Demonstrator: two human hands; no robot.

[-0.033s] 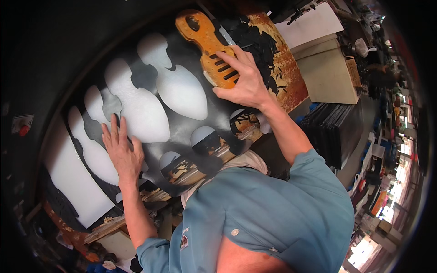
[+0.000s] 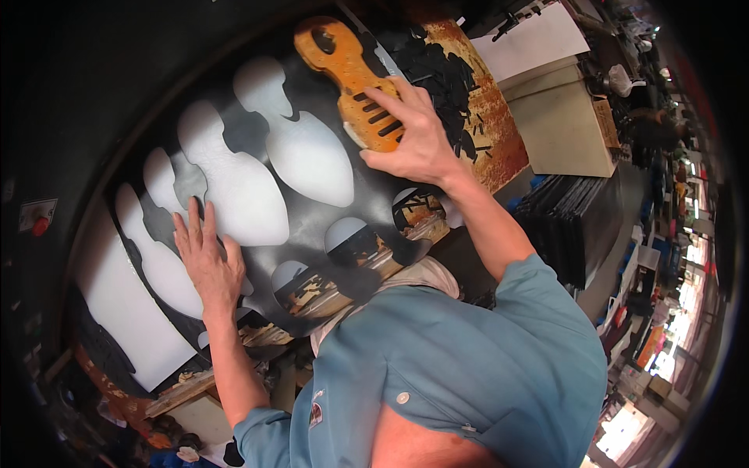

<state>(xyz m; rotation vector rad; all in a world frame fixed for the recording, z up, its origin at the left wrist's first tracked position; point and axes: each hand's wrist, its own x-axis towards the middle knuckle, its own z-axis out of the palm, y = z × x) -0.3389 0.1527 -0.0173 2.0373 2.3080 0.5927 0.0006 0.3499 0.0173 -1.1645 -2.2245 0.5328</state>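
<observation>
1. Head view, looking down: I see a black sheet (image 2: 312, 234) of leather-like material spread over the worktop (image 2: 499, 132), already punched through with several sole-shaped openings that show the white board beneath.
2. Left hand (image 2: 207, 265): it lies flat on the sheet, fingers (image 2: 195, 226) spread open and gripping nothing, beside one long white cutout (image 2: 234, 187) and pressing the material down.
3. Right hand (image 2: 413, 132): its fingers are curled closed over the lower end of an orange sole-shaped cutting die (image 2: 355, 78), which rests on the sheet at its far edge, just beside another white cutout (image 2: 308, 156).
4. Work done, as I judge it: five or six full sole shapes are out of the sheet's middle and left part, and three smaller rounded cuts (image 2: 347, 234) sit along the near edge, where the rusty worktop shows through.
5. Work left, as I judge it: uncut black material remains mainly under and around the die at the far right, with narrow strips between the openings; the sheet looks largely used up.
6. Surroundings: black offcuts (image 2: 445, 70) lie heaped on the worktop beyond the die; pale boxes (image 2: 562, 117) stand well apart at right.
</observation>
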